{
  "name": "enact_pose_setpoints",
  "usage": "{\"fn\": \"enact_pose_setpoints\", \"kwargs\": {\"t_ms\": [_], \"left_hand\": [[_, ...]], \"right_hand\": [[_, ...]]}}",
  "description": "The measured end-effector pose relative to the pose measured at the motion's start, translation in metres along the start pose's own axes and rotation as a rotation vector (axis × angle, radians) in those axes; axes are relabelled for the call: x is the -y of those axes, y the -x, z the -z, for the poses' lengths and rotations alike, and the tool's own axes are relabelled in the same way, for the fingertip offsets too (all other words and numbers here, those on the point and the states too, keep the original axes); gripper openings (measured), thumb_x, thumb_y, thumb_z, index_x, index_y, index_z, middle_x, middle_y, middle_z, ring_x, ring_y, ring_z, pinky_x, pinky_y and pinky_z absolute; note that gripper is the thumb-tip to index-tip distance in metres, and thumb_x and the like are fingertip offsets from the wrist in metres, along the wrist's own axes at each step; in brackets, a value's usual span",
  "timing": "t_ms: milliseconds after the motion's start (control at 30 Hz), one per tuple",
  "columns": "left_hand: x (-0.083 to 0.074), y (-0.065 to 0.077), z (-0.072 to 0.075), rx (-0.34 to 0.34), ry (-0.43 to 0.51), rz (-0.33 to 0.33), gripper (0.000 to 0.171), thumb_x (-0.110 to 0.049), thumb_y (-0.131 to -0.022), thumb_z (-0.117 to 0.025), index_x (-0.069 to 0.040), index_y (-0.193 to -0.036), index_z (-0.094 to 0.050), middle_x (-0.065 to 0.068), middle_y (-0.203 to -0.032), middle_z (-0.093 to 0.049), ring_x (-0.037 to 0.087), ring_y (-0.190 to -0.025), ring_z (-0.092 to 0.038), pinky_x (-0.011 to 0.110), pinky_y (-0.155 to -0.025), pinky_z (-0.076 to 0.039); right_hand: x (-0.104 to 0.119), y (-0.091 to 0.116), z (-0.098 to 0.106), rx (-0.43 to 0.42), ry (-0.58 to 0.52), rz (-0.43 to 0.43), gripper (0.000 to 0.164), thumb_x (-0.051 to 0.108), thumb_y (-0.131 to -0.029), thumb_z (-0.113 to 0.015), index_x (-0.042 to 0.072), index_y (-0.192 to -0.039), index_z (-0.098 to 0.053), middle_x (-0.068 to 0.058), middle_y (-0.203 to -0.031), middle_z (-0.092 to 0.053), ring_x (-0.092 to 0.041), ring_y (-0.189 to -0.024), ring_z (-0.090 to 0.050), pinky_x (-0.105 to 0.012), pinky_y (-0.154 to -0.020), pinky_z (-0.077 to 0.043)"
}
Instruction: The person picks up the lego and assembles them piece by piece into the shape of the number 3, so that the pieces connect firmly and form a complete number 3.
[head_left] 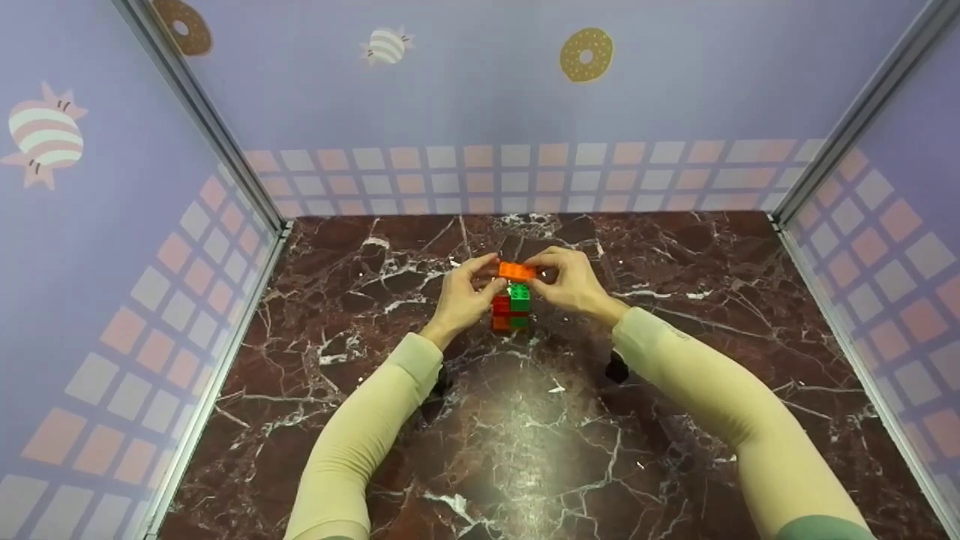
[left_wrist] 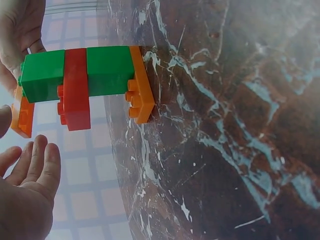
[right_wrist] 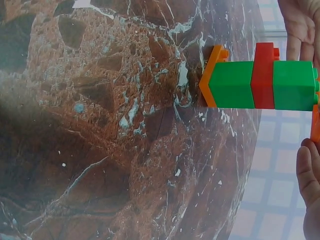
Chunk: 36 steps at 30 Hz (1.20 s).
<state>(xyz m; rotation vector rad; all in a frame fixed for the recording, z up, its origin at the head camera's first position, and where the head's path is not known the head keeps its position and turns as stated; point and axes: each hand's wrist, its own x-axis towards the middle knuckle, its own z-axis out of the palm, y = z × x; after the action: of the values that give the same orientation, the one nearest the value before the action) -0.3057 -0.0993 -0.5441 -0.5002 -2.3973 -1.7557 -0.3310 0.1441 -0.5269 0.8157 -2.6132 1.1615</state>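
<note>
A brick tower stands on the table: an orange brick (left_wrist: pixel 142 90) at the base, a green brick (left_wrist: pixel 107 70), a red brick (left_wrist: pixel 76 90), then another green brick (head_left: pixel 520 296) on top. At the top of the tower is a second orange brick (head_left: pixel 517 271), jutting out past the upper green brick. My right hand (head_left: pixel 571 281) pinches its right end between thumb and fingers. On the other side, my left hand (head_left: pixel 465 298) has its fingers extended beside the orange brick's left end, with a gap in the left wrist view.
Dark red marbled table (head_left: pixel 360 465) with white veins lies under the tower. Purple printed panels (head_left: pixel 480 97) wall in the back and both sides, with metal strips (head_left: pixel 202 120) along their corners.
</note>
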Motion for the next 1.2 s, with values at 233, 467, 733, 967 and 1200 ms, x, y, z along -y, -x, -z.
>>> {"fn": "enact_pose_setpoints", "kwargs": {"t_ms": [233, 467, 733, 967, 1200], "left_hand": [[-0.002, 0.001, 0.0, -0.014, 0.008, -0.018, 0.047, 0.003, -0.102, -0.077, 0.008, -0.147, -0.068, 0.031, -0.143, -0.071, 0.043, -0.125, -0.078, 0.053, -0.108, -0.065], [-0.001, 0.003, 0.003, -0.028, -0.052, -0.057, 0.04, -0.001, -0.101, -0.08, 0.005, -0.14, -0.075, 0.026, -0.138, -0.076, 0.039, -0.121, -0.079, 0.051, -0.102, -0.068], [0.0, 0.007, 0.006, -0.019, -0.091, -0.09, 0.036, -0.002, -0.1, -0.082, 0.004, -0.135, -0.078, 0.024, -0.131, -0.079, 0.038, -0.118, -0.081, 0.055, -0.102, -0.067], [0.003, 0.013, 0.006, -0.009, -0.067, -0.09, 0.035, -0.001, -0.101, -0.08, 0.005, -0.136, -0.077, 0.026, -0.134, -0.076, 0.041, -0.117, -0.081, 0.054, -0.101, -0.068], [0.004, 0.018, 0.006, -0.02, -0.048, -0.088, 0.036, 0.0, -0.1, -0.081, 0.008, -0.135, -0.076, 0.026, -0.132, -0.076, 0.041, -0.115, -0.081, 0.055, -0.099, -0.068]], "right_hand": [[0.005, 0.002, 0.0, -0.017, -0.008, 0.053, 0.031, 0.011, -0.089, -0.081, 0.004, -0.118, -0.087, -0.016, -0.111, -0.084, -0.037, -0.094, -0.078, -0.033, -0.077, -0.057], [0.009, 0.003, -0.003, -0.005, -0.023, 0.052, 0.031, 0.011, -0.089, -0.083, 0.004, -0.119, -0.087, -0.016, -0.113, -0.084, -0.036, -0.098, -0.08, -0.033, -0.08, -0.059], [0.01, 0.004, -0.005, -0.004, -0.039, 0.069, 0.032, 0.009, -0.089, -0.084, 0.004, -0.12, -0.087, -0.016, -0.114, -0.085, -0.033, -0.102, -0.081, -0.039, -0.081, -0.062], [0.01, 0.007, -0.006, 0.011, -0.062, 0.082, 0.033, 0.009, -0.088, -0.084, 0.003, -0.121, -0.086, -0.017, -0.117, -0.086, -0.036, -0.101, -0.082, -0.051, -0.085, -0.067], [0.011, 0.011, -0.008, 0.009, -0.096, 0.076, 0.034, 0.007, -0.087, -0.084, 0.004, -0.121, -0.086, -0.017, -0.116, -0.085, -0.035, -0.095, -0.081, -0.044, -0.074, -0.068]]}}
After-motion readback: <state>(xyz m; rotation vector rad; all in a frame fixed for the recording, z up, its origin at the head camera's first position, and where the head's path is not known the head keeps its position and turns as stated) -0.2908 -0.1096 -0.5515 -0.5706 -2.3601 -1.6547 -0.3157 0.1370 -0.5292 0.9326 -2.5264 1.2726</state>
